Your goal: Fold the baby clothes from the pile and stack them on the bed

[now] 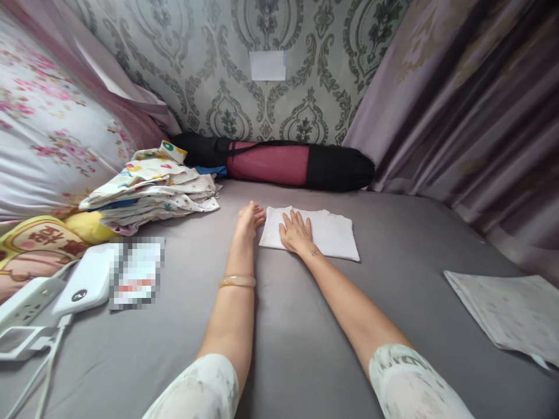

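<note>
white cloth (334, 235), folded into a flat, roughly rectangular pad, lies on the grey sheet (288, 337), in front of the person. the right hand (297, 234) rests palm down on its left part, fingers a little apart, gripping nothing. the left hand (251, 220) is open and tipped on its side just beside the cloth's left edge, fingers pointing towards it; whether they touch it, i cannot tell.

if the right palm presses and slides, it could drag the top layer over the lower ones, creasing the pad or skewing its edges. a push from the left hand could buckle the near edge, and the slightly uneven far edge looks likeliest to slip out of line.

farther out, a patterned cloth (510, 311) lies flat on the right; on the left are a power bank (87, 282), a power strip (30, 302) and a blurred packet (137, 273), its contents unreadable. behind these sits a loose pile of printed fabric (163, 183). along the wall lies a long black and maroon bag (271, 164), rounded as if filled, but what it holds is hidden.
</note>
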Demonstrator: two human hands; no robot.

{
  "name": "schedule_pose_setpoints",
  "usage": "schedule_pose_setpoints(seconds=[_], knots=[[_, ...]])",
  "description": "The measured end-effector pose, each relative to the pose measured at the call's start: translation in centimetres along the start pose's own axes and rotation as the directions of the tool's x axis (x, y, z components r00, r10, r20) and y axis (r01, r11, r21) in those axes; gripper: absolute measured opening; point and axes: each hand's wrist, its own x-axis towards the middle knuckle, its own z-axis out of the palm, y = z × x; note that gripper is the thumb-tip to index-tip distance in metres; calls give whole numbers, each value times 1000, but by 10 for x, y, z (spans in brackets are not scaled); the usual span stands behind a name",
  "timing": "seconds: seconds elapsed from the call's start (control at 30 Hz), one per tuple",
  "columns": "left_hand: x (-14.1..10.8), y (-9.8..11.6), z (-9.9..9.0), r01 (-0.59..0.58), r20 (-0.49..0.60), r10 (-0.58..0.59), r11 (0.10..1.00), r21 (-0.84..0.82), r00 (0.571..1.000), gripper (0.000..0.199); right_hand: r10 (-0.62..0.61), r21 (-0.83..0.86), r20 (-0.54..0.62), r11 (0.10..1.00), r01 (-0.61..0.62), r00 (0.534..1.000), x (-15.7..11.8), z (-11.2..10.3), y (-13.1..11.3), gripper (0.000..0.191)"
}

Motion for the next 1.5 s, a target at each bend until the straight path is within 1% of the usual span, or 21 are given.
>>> schedule_pose_setpoints(seconds=[0.07, 0.17, 0.27, 0.37, 0.47, 0.53, 0.63, 0.73, 0.83, 0.9, 0.93, 1.0, 1.07, 1.13, 1.2, 1.23, 1.27, 1.3, 1.33, 1.4, 1.5], knots=[[0, 0, -1, -6, 5, 6, 1000, -2, 1000, 26, 0, -6, 6, 1000, 0, 1000, 0, 2, 1, 57], [2, -1, -3, -8, 9, 8, 1000, 4, 1000, 27, 4, -8, 20, 1000, -4, 1000, 1, -2, -1, 57], [4, 0, -3, -20, -1, 20, 1000, 5, 1000, 27, -5, -12, 8, 1000, 5, 1000, 5, -8, -14, 56], [7, 1, -4, -72, -49, 71, 997, -11, 996, 25, -86, 28, 7, 996, 85, 996, 11, -10, -34, 57], [8, 3, -6, -129, -128, 126, 992, -13, 984, 22, -148, 67, 38, 987, 145, 988, 16, -5, -50, 60], [8, 4, -7, -147, -161, 144, 989, -10, 976, 20, -152, 77, 65, 986, 147, 986, 18, 0, -55, 60], [7, 4, -6, -165, -176, 162, 986, -6, 971, 21, -149, 84, 82, 986, 142, 986, 19, 7, -56, 61], [5, 3, -4, -192, -167, 194, 981, 26, 967, 21, -157, 95, 89, 984, 149, 984, 19, 5, -55, 60], [3, 3, 2, -236, -127, 245, 968, 86, 961, 18, -156, 135, 110, 981, 141, 982, 18, -5, -51, 58], [1, 2, 9, -288, -67, 300, 947, 142, 952, 17, -127, 144, 73, 983, 116, 989, 15, -14, -40, 58], [0, 1, 13, -329, -16, 338, 926, 182, 941, 16, -101, 134, 44, 986, 95, 994, 13, -18, -32, 57], [-3, -5, 24, -442, 136, 421, 853, 277, 897, 12, -44, 91, 0, 995, 44, 999, 6, -26, -11, 57], [-9, -16, 36, -557, 319, 462, 746, 365, 827, 13, -1, 34, -9, 999, 1, 1000, -1, -30, 12, 57], [-16, -30, 45, -646, 486, 435, 604, 467, 758, 24, 20, -20, 6, 1000, -20, 1000, -8, -31, 32, 56], [-23, -43, 50, -698, 605, 351, 414, 584, 715, 35, 24, -49, 29, 999, -22, 999, -13, -28, 47, 56], [-26, -49, 52, -709, 641, 302, 310, 634, 705, 39, 22, -54, 39, 998, -20, 999, -15, -26, 52, 55], [-28, -54, 53, -707, 659, 258, 221, 671, 706, 41, 20, -55, 46, 998, -18, 999, -16, -24, 55, 55], [-29, -58, 53, -700, 666, 222, 154, 697, 712, 43, 19, -53, 47, 998, -17, 999, -16, -21, 56, 55], [-29, -60, 53, -691, 666, 196, 108, 714, 719, 43, 20, -50, 44, 999, -18, 999, -17, -19, 57, 55], [-28, -63, 52, -681, 666, 172, 51, 730, 726, 46, 20, -44, 29, 999, -19, 999, -16, -15, 56, 55], [-25, -65, 51, -677, 664, 175, 19, 736, 727, 47, 19, -37, 10, 999, -18, 1000, -16, -13, 55, 55]])
